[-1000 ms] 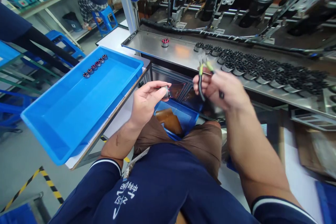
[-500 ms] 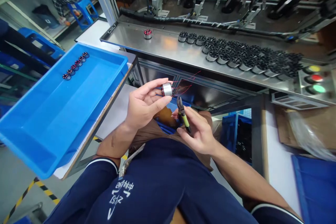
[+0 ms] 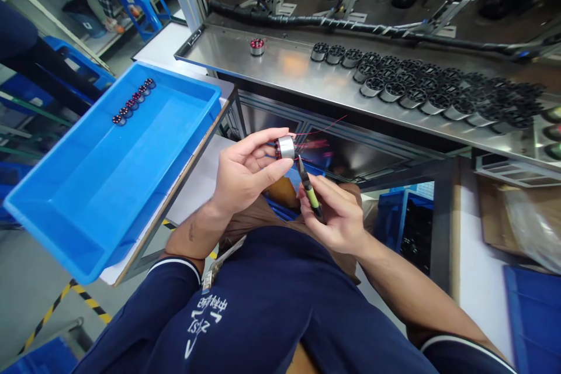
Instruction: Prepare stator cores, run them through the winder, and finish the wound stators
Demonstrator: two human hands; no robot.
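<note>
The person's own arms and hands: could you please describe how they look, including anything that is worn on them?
The left hand and the right hand are bare, with no gloves. The left forearm and right forearm are uncovered too. The left sleeve and right sleeve are short, navy blue and white-striped near the edge.

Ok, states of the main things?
Silver cylinder with red wires: in left hand, wires trailing.
Lime-handled metal pliers: in right hand, opening unclear.
Blue rectangular plastic tray: uncovered, holding parts.
Red-topped silver cylinder: standing apart on metal ledge.
Black-topped silver cylinders: standing, clustered.
</note>
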